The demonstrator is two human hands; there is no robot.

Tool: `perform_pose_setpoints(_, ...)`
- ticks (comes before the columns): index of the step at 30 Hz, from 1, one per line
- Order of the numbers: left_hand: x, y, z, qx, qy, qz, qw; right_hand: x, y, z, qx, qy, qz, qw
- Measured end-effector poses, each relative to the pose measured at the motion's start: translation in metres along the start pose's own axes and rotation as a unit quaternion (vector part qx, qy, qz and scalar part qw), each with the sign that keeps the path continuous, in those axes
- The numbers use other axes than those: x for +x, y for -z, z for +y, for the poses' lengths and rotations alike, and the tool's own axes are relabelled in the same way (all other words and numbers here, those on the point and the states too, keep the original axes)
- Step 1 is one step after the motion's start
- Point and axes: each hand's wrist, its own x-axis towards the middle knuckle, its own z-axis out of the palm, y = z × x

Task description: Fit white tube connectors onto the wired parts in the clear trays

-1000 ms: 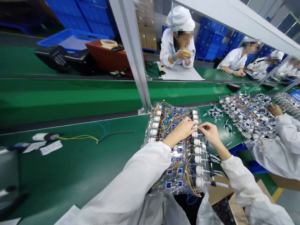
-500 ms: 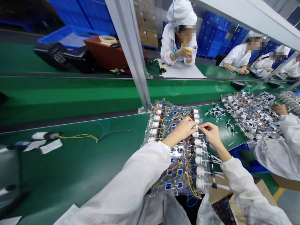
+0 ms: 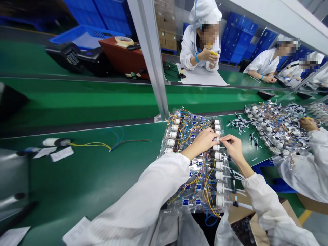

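Note:
A clear plastic tray lies on the green table in front of me, filled with several small white cylindrical parts wired in yellow and blue. My left hand rests on the tray's right column, fingers curled onto one white part. My right hand meets it from the right, fingertips pinched on a thin piece at that same part's end. Both my sleeves are white.
A metal post rises just behind the tray. A loose part with yellow wires and paper slips lie at left. A co-worker's hand works over a heap of similar parts at right. Other people sit across the green belt.
My hands stay on the same part; the fingers have shifted only slightly. The view has drifted a little left and down.

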Motion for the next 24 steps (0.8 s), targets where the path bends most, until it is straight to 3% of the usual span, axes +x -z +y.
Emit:
perform_pose_setpoints(11,-0.001,-0.004,-0.002,0.005,-0.008,0.007,1.000,0.016,0.012,-0.022,-0.169,0.127,-0.103,0.972)
perform_pose_setpoints(15,0.000,-0.003,-0.001,0.011,-0.018,0.010,1.000,0.016,0.018,-0.018,-0.160,0.113,-0.119,0.973)
perform_pose_setpoints(20,0.001,-0.003,0.000,0.014,-0.018,0.011,1.000,0.012,0.017,-0.012,-0.144,0.063,-0.069,0.985)
perform_pose_setpoints(24,0.002,-0.005,-0.004,-0.001,-0.017,0.015,1.000,0.014,0.014,-0.013,-0.130,0.068,-0.089,0.985)
